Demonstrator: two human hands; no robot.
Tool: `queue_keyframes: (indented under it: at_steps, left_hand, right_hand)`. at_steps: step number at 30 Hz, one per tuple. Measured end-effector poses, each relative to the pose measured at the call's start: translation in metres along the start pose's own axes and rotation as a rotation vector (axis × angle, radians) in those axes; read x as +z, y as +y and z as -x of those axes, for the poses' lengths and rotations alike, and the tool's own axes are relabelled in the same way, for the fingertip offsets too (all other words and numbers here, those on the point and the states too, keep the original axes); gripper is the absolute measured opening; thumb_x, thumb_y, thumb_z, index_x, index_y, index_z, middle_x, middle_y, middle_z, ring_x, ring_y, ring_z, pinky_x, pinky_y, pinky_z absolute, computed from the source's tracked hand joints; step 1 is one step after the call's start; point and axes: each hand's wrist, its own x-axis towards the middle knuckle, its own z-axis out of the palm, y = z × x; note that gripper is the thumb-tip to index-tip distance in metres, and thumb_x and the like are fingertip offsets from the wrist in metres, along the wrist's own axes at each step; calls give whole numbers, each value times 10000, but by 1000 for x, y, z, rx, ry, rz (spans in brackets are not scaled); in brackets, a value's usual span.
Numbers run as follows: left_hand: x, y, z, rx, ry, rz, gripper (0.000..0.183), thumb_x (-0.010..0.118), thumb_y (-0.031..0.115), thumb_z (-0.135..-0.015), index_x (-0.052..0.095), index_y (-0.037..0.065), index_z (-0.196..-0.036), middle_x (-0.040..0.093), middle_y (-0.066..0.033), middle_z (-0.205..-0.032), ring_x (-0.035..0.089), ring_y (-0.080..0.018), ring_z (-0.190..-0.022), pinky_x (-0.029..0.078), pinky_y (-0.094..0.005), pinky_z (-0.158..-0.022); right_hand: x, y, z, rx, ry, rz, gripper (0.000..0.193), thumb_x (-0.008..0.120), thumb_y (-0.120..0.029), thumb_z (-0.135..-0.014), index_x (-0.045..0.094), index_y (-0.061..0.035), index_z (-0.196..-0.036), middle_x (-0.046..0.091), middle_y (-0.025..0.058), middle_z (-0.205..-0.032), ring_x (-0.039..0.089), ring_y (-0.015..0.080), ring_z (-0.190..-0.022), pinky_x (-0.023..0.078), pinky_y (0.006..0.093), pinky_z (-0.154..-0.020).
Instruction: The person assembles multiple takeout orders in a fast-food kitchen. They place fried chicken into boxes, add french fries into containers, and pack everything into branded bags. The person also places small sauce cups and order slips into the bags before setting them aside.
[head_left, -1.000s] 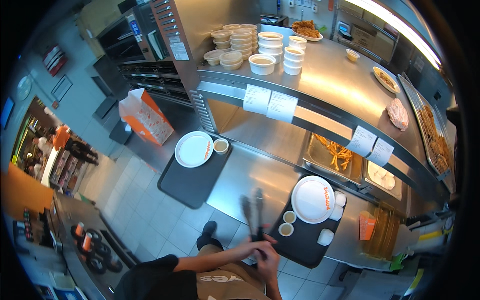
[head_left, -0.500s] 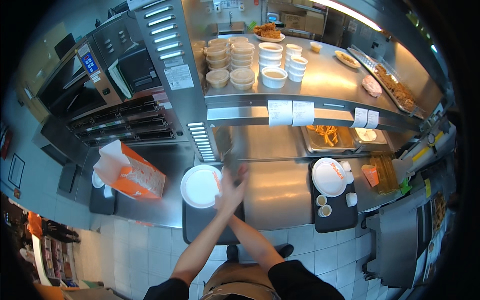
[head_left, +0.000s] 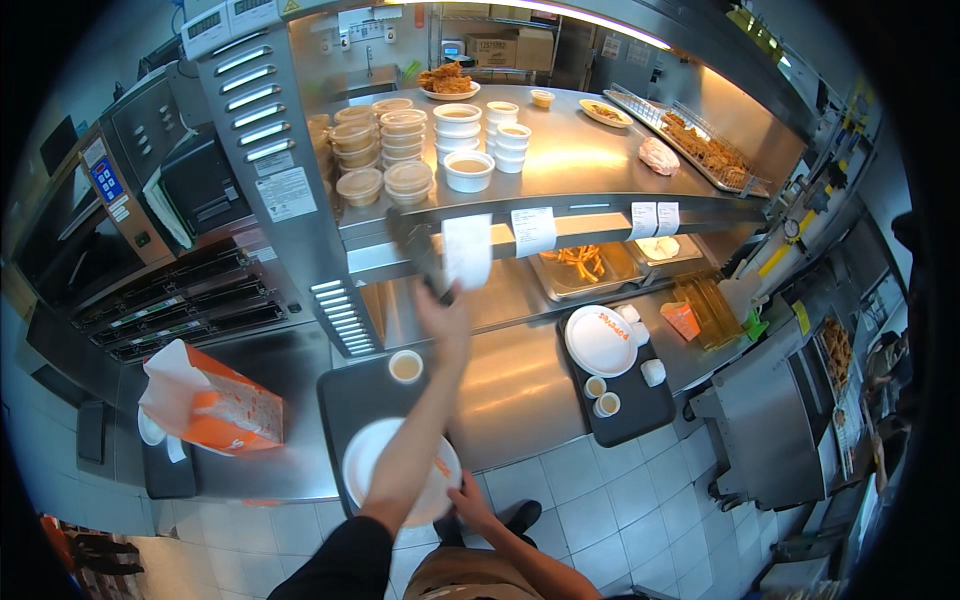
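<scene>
My left hand (head_left: 445,312) reaches forward over the counter, closed around a long dark tool (head_left: 418,250) that looks like tongs, though motion blurs it. Just beside its fingers hangs a white paper slip (head_left: 467,250) near the shelf's front rail; whether the fingers touch it I cannot tell. My right hand (head_left: 474,503) grips the right rim of a round white plate (head_left: 376,448) with orange print. The plate overlaps the near end of a dark tray (head_left: 340,400), and my left forearm covers part of it. A small white cup (head_left: 405,367) of light brown contents stands at the tray's far end.
A second dark tray (head_left: 640,420) on the right holds a plate, cups and wrapped items. An orange-and-white bag (head_left: 225,405) stands left. On the shelf (head_left: 560,165) are lidded cups, bowls and fried food. French fries (head_left: 578,262) lie in a pan beneath.
My right hand has drawn the plate toward me, uncovering the small cup. My left hand and the tool have moved up toward the rail. The leftmost slip has shifted left from its neighbour.
</scene>
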Motion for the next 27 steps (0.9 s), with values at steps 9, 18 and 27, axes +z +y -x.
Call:
queue_keyframes:
  at_steps: [9,18,27]
  left_hand:
    - [-350,-91,186,-429,129,-921,582,627,59,-783,481,-119,-1317,594,-329,-1213,572,-470,-1144,422,-456,-1037]
    - [-241,-136,254,31,-114,-1230,811,769,434,-844,437,-50,-1403,587,-270,-1290,613,-372,-1130,436,-531,-1003]
    - [218,85,598,-44,-1236,-240,710,776,322,-862,442,-52,-1364,536,-170,-1215,557,-278,-1067,455,-411,-959]
  right_hand:
    - [-230,38,225,-134,576,-289,538,400,-24,-974,242,-63,-1487,547,210,-1305,688,325,-1037,645,426,-755]
    - [-438,63,352,-479,1299,-678,348,454,-68,-965,435,-66,-1312,585,111,-1145,627,187,-912,570,324,-745]
    - [-675,63,516,-863,1764,-835,375,433,-89,-954,430,-7,-1320,566,128,-1187,558,204,-1084,445,361,-989]
